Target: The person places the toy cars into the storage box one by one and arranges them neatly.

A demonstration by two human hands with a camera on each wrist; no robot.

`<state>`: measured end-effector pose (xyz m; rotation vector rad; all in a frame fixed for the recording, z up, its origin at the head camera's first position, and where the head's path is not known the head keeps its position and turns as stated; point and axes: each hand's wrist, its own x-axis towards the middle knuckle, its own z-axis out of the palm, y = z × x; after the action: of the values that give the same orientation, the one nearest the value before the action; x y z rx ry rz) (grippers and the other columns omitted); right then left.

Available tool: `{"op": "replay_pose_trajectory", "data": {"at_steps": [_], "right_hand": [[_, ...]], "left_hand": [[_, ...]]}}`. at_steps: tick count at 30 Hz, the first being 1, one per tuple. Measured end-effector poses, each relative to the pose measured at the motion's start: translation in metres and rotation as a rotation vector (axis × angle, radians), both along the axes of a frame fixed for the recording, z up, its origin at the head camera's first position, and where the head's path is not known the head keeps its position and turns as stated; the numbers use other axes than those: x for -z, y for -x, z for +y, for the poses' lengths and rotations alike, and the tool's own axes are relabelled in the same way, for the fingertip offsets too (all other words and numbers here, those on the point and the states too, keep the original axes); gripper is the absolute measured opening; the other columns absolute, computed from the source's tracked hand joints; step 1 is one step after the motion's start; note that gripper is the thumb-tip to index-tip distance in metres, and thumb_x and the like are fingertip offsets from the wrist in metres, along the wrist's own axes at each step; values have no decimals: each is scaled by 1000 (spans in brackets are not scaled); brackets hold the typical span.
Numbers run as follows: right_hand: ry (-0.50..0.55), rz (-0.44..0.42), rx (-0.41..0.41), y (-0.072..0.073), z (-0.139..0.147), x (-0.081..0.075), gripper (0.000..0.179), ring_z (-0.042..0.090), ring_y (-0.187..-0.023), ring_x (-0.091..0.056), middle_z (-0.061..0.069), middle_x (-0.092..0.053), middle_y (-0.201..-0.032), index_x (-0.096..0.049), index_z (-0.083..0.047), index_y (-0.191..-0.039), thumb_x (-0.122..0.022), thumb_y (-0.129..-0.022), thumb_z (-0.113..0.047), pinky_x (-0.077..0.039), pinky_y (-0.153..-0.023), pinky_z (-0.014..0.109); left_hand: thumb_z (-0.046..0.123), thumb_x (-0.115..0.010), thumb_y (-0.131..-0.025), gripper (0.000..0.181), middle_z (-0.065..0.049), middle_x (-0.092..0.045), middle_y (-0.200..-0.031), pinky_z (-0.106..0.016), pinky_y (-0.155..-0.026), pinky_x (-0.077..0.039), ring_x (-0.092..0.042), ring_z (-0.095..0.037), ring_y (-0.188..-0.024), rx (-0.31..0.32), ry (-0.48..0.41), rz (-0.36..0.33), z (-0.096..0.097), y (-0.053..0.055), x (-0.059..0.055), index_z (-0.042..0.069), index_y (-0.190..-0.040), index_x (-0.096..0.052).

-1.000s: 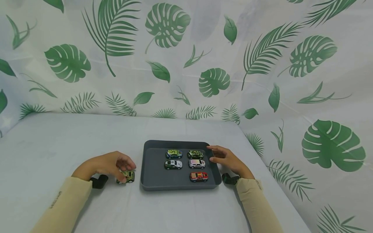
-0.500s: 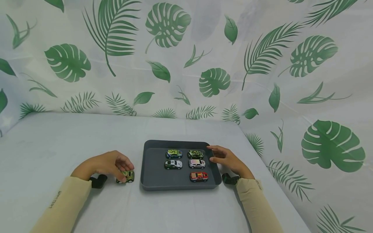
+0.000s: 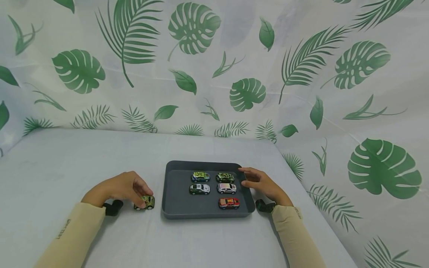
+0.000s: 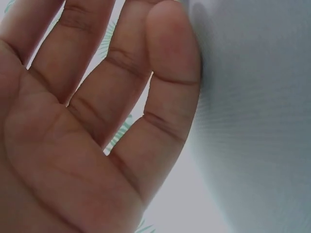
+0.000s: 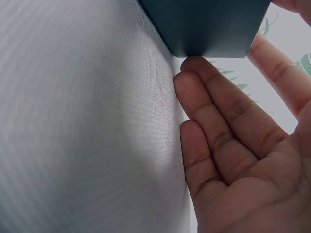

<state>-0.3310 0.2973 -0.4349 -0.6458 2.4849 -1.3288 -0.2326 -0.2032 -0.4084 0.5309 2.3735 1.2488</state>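
Note:
At the left of the head view, my left hand (image 3: 122,190) pinches a green camouflage toy car (image 3: 149,202) on the white cloth, thumb on its near side and fingertips at its far side. The left wrist view shows the palm and bent fingers (image 4: 170,97); the car is hidden there. My right hand (image 3: 264,186) holds the right end of a dark grey tray (image 3: 181,212), thumb over the rim. In the right wrist view, fingertips (image 5: 194,85) lie right at the tray's outer wall (image 5: 209,29), low beside the cloth.
Several toy cars stand in the tray: a blue-and-yellow one (image 3: 200,176), a dark green one (image 3: 225,177), a white-and-green one (image 3: 200,189), a white-and-pink one (image 3: 226,188) and a red one (image 3: 229,203). A leaf-print curtain (image 3: 207,67) rises behind the table.
The left fingers have drawn in and down onto the green toy car. The right hand and tray have stayed in place.

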Motion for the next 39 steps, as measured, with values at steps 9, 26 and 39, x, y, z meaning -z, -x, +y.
{"op": "replay_pose_trajectory", "data": {"at_steps": [9,26,39], "right_hand": [[-1,0,-2,-1,0,0,60,49,-139,-56,30,-55,-154,-51,2,-157,-72,-103,-12,-43,-116,66],[-1,-4,-2,-1,0,0,60,48,-138,-58,30,-56,-152,-51,2,-158,-72,-103,-12,-44,-115,65],[9,0,-9,-1,0,2,59,45,-134,-61,29,-59,-150,-51,2,-157,-72,-104,-12,-50,-112,60]], "left_hand": [[2,-92,-78,31,-8,-82,-103,-34,-80,-60,-76,-15,-92,-17,22,46,0,-3,-5,-1,-107,-84],[7,-88,-84,33,-8,-81,-107,-35,-82,-62,-76,-22,-99,-23,-59,72,-8,-8,-25,-3,-114,-81],[8,-87,-85,32,-6,-80,-109,-33,-84,-64,-76,-23,-101,1,-109,133,9,-14,-36,-1,-115,-81]]}}
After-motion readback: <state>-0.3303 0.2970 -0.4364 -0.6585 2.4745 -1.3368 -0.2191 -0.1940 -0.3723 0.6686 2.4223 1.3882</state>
